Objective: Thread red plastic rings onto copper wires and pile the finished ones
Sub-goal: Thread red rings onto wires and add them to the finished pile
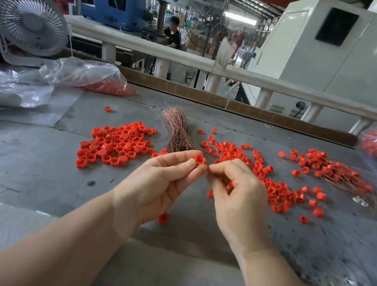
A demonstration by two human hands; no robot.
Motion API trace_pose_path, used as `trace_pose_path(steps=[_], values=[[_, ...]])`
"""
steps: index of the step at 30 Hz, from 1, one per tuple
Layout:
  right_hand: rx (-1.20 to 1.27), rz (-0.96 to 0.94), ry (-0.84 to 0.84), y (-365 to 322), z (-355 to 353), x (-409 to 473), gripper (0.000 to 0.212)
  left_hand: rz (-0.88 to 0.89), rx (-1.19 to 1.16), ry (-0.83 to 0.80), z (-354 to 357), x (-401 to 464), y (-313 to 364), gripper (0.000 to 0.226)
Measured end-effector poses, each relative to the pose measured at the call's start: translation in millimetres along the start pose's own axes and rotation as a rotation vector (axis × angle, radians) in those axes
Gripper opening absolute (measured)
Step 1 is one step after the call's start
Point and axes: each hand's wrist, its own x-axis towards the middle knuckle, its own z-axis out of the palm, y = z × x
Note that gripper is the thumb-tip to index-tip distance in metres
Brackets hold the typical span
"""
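Between my two hands, just above the tabletop (27, 165), sat the step itself: my left hand (162, 183) pinched one red ring (200, 159) between thumb and fingertips, open side turned toward the right. My right hand (238, 197) was pinched shut right beside it, fingertips nearly touching the ring; I took it to be gripping a copper wire, though the strand was too thin to make out there. To do this well I judged I should hold the ring steady, grip the wire close to its tip so it would not bend, and feed it straight through. Behind the hands lay the bundle of copper wires (178, 131), loose rings (117, 143) on either side, and the finished pile (333, 171) to the right.
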Motion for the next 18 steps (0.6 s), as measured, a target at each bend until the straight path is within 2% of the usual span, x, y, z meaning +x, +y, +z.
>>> trace_pose_path(steps=[10,18], values=[[-0.080,-0.071,-0.054,-5.7,-2.2,-0.6,0.022,0.027,-0.031,0.006,-1.8,-0.2,3.6,0.019],[0.007,0.027,-0.149,-6.2,-3.0,0.6,0.031,0.079,-0.004,0.005,-2.0,0.9,3.5,0.020]])
